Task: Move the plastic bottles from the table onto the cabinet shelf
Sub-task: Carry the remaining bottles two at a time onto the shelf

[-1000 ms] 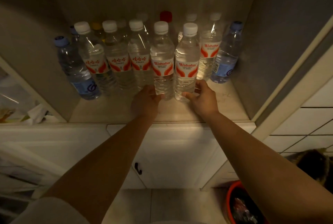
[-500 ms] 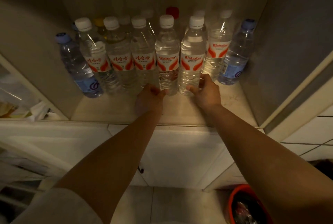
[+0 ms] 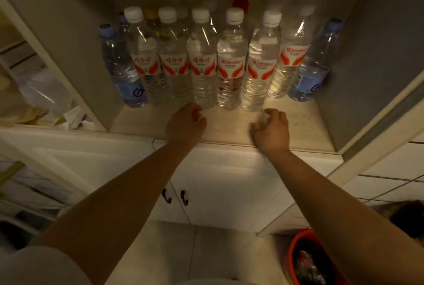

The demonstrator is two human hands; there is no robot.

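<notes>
- Head view, looking down into an open cabinet; both bare forearms reach forward from the bottom of the view toward the shelf (image 3: 298, 124).
- The left hand (image 3: 185, 124) hovers over the front part of the shelf, back of the hand up, fingers loosely curled. It holds nothing, and its fingertips lie just in front of the bottle row.
- The right hand (image 3: 273, 127) hangs over the shelf's front edge, fingers loosely curled and thumb pointing inward. It holds nothing and is apart from the bottles.
- The bottles (image 3: 202, 59) stand upright in a front row across the shelf, close together, most with white caps and red-and-white labels.
- A blue-capped bottle with a blue label (image 3: 121, 66) stands at the row's left end, and another (image 3: 316, 62) at the right end.
- More bottles stand behind the row, partly hidden; a red cap (image 3: 241, 4) and a yellow cap (image 3: 150, 13) show there.
- Two white cabinet doors with dark handles (image 3: 183, 197) sit below the shelf.
- A red bin (image 3: 289, 250) sits on the floor at lower right.
</notes>
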